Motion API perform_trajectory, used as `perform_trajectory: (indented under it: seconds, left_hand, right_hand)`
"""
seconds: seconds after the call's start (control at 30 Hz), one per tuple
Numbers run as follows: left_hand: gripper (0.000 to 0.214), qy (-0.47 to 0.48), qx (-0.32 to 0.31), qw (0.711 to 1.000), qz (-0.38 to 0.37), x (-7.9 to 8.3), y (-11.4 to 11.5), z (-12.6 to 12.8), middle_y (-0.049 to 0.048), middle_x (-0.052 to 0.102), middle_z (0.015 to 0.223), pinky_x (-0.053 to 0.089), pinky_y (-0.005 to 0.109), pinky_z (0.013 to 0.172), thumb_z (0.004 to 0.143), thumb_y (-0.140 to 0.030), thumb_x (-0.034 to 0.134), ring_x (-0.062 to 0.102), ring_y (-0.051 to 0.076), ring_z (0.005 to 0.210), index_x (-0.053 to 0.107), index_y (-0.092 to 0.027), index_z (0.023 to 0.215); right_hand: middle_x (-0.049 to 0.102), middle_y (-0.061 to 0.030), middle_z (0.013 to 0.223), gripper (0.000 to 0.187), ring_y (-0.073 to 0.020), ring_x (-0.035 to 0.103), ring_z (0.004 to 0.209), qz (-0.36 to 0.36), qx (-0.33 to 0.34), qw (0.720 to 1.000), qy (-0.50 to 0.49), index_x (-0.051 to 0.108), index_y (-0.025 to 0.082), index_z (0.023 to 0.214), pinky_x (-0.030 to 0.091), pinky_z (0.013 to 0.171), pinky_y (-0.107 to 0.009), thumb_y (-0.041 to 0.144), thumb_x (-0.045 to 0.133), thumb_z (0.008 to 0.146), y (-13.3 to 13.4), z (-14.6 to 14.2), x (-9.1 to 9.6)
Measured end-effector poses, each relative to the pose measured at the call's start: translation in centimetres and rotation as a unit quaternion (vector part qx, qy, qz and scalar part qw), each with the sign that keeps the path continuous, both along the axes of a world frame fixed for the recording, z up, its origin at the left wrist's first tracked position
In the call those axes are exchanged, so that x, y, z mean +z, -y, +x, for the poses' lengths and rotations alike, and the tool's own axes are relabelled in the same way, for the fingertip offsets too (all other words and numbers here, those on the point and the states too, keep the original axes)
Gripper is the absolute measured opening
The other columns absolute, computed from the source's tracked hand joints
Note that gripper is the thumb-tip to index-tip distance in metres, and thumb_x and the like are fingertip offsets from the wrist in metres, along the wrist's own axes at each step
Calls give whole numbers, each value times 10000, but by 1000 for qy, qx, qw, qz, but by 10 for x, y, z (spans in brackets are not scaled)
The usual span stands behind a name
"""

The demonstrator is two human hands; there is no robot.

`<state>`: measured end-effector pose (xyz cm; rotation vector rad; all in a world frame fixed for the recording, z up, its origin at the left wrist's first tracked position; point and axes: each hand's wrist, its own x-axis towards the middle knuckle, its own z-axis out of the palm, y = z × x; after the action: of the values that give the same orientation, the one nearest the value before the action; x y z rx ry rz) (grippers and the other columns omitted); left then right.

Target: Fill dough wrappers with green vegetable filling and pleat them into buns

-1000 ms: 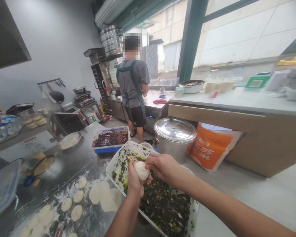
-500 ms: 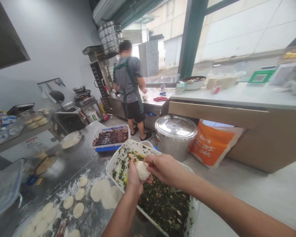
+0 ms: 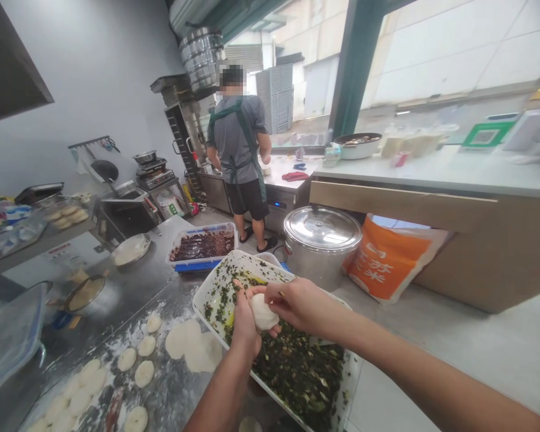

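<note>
A round white dough bun rests in my left hand, whose fingers curl around it from the left and below. The fingertips of my right hand pinch the bun's edge from the right. Both hands are above a white tub of chopped dark green filling. To the left, several flat dough wrappers overlap on the floured steel table. Small dough rounds lie around them, and a rolling pin is partly visible at the bottom.
Behind the tub stands a container of dark red-brown paste. A lidded steel pot and an orange sack are beyond it at right. A person in an apron stands at the far counter, back turned. A plastic box sits at left.
The bun has turned slightly in my hands, and my right fingers have shifted along its edge. The view has tilted slightly; the person at the counter stands nearly the same.
</note>
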<state>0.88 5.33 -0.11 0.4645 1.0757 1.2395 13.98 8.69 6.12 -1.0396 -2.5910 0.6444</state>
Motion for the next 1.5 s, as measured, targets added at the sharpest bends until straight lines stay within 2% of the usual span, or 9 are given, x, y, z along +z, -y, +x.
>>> perform_trajectory:
  seconds: [0.3, 0.43, 0.53, 0.73, 0.87, 1.0, 1.13, 1.33, 1.5]
  left_hand:
    - [685, 20, -47, 998, -22, -8, 2, -4, 33, 509, 477, 335, 213, 316, 681, -718, 218, 468, 125, 348, 526, -111, 754]
    - [603, 27, -14, 999, 14, -6, 7, 0, 11, 537, 530, 291, 187, 288, 696, -692, 259, 468, 115, 337, 494, -158, 847]
    - [571, -8, -3, 1000, 21, -7, 8, 1, 6, 506, 472, 287, 176, 298, 711, -673, 268, 460, 108, 325, 489, -149, 753]
    - [631, 35, -74, 996, -23, -8, 3, -4, 8, 477, 449, 268, 190, 280, 701, -692, 231, 459, 120, 317, 507, -125, 711]
    - [541, 47, -22, 998, 35, -7, 7, -2, 2, 522, 507, 275, 180, 291, 733, -639, 279, 463, 108, 328, 499, -153, 825]
    - [566, 34, -43, 998, -14, -13, 6, -4, 11, 487, 438, 254, 178, 284, 722, -660, 256, 456, 114, 317, 481, -142, 688]
    - [645, 28, -53, 997, -56, -15, 3, -11, 29, 491, 433, 227, 179, 273, 700, -700, 186, 438, 109, 294, 483, -131, 640]
    - [604, 55, -8, 998, -5, -6, 11, -6, 6, 512, 479, 234, 188, 264, 706, -693, 201, 448, 116, 301, 487, -163, 757]
    - [654, 14, -8, 999, -31, -6, 11, -1, 17, 455, 388, 219, 185, 262, 687, -717, 179, 399, 98, 260, 461, -136, 582]
  right_hand:
    - [567, -5, 601, 148, -112, 485, 562, 33, -5, 999, 23, 586, 193, 767, 252, 505, -203, 262, 455, 764, -3, -1, -7]
    - [568, -3, 598, 135, -105, 474, 543, 31, -7, 999, 30, 585, 188, 736, 251, 495, -202, 252, 467, 749, -4, 0, -3]
    - [580, -8, 640, 140, -103, 485, 568, 26, 13, 999, 20, 586, 190, 764, 271, 514, -201, 243, 457, 755, -4, 1, 3]
    - [569, -2, 591, 135, -103, 475, 542, 36, 36, 998, 47, 590, 191, 681, 262, 504, -204, 203, 463, 726, -7, 2, 7]
    - [587, -12, 648, 144, -108, 490, 573, 51, 36, 998, 17, 581, 188, 779, 282, 524, -207, 222, 443, 758, -7, 1, 6]
    - [600, -14, 722, 149, -111, 519, 662, 59, 96, 994, -10, 578, 186, 764, 307, 580, -205, 179, 429, 770, -5, -3, 3]
    - [599, -11, 717, 145, -106, 522, 660, 62, 106, 992, -12, 569, 173, 744, 312, 590, -204, 178, 428, 779, -7, -7, 0]
    - [606, -14, 735, 156, -110, 531, 668, 74, 116, 991, 0, 569, 179, 765, 307, 590, -204, 195, 418, 799, -14, -11, 1]
    - [605, -7, 748, 125, -108, 528, 675, 79, 141, 987, -12, 560, 184, 796, 301, 583, -198, 201, 436, 792, -18, -9, 8]
